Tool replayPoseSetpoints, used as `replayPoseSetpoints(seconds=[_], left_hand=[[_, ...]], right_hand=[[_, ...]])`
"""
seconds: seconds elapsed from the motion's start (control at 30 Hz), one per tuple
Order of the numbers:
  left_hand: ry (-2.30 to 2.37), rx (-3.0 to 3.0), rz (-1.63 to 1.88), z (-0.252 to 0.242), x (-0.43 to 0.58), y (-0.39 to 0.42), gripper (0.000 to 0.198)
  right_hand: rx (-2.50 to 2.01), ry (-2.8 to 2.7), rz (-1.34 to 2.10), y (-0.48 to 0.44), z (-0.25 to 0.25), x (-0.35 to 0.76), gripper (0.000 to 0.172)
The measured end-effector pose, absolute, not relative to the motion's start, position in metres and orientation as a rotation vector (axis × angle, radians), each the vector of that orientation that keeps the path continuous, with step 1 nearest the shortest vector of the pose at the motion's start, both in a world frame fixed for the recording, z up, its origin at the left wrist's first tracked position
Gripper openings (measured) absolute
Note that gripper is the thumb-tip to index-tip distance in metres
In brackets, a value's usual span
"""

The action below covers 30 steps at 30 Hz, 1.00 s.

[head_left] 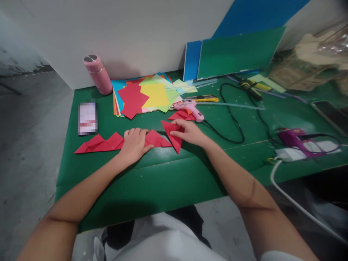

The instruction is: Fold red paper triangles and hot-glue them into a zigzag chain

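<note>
A strip of folded red paper triangles (pixel 107 144) lies across the green table. My left hand (pixel 134 145) rests on the strip, palm down, its fingers laid over the paper and the thumb apart. Between the thumb and fingers of my right hand (pixel 190 132) is a separate folded red paper triangle (pixel 178 145), tilted near the strip's right end. Whether the triangle touches the strip I cannot tell. Just behind that hand, more folded red paper (pixel 181 115) lies partly under a pink hot glue gun (pixel 190 108).
Coloured paper sheets (pixel 154 95) lie behind the strip, near a pink bottle (pixel 99 76) and a blurred-out flat item (pixel 87 119). A yellow utility knife (pixel 209 98), glue sticks and a black cord (pixel 230 108) lie to the right. Farther right is a purple power strip (pixel 296 139).
</note>
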State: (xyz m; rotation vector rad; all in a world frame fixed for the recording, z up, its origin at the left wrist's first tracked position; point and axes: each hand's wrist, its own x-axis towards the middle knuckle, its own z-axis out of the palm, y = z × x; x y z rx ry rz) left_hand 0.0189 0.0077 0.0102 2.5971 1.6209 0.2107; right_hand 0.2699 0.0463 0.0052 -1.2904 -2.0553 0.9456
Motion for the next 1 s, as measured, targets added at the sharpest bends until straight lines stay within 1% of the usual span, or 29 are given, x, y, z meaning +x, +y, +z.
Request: replayPoseSetpoints(seconds=[0.1,0.23,0.43,0.67,0.87,1.0], left_hand=[[1.61,2.516,0.184,0.01,0.02,0.01,0.047],[1.588,2.473,0.235,0.009,0.019,0.011,0.036],[1.63,2.53,0.267,0.007,0.019,0.01,0.046],[1.555,2.46,0.252,0.011,0.019,0.011,0.027],[1.476,2.626,0.188,0.027,0.029,0.0,0.014],[1.395,2.702,0.191,0.029,0.032,-0.002,0.017]], right_hand=[[-1.278,-2.042,0.942,0.047,0.004,0.27,0.031],[-1.29,-2.046,0.933,0.047,0.003,0.271,0.031],[-1.287,-2.069,0.91,0.047,0.005,0.27,0.029],[-1.275,-2.074,0.929,0.047,0.004,0.27,0.03],[-1.283,-2.08,0.935,0.048,0.004,0.271,0.03],[-1.271,-2.081,0.944,0.047,0.005,0.27,0.029]])
